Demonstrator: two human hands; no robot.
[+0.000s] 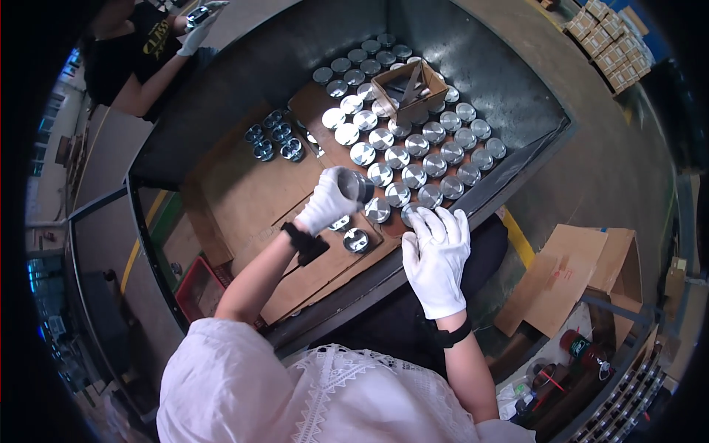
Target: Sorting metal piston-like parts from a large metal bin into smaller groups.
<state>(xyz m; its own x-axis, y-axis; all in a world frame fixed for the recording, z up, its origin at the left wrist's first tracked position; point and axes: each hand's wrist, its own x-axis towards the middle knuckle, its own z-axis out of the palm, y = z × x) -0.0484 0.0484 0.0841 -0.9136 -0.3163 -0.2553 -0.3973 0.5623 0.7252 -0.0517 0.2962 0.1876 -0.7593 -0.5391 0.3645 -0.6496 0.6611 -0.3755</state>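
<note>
My left hand (325, 204), in a white glove, is closed round a metal piston (360, 187), held tilted above the cardboard sheet. My right hand (439, 258), gloved too, reaches over the bin's near edge. Its fingers are stretched out and lie at a piston (410, 212) in the nearest row, which they partly cover; I cannot tell whether they touch it. Rows of shiny pistons (414, 176) stand crown up on the right side of the bin. Below my left hand a piston (356, 241) lies with its hollow side showing, and another is partly hidden there.
A small open cardboard box (410, 91) with flat pieces inside stands on the far pistons. Several pistons (281, 133) sit at the left on cardboard (251, 193). Dark metal walls (509, 181) enclose the bin. At upper left, a co-worker's gloved hand (196, 37) holds a piston.
</note>
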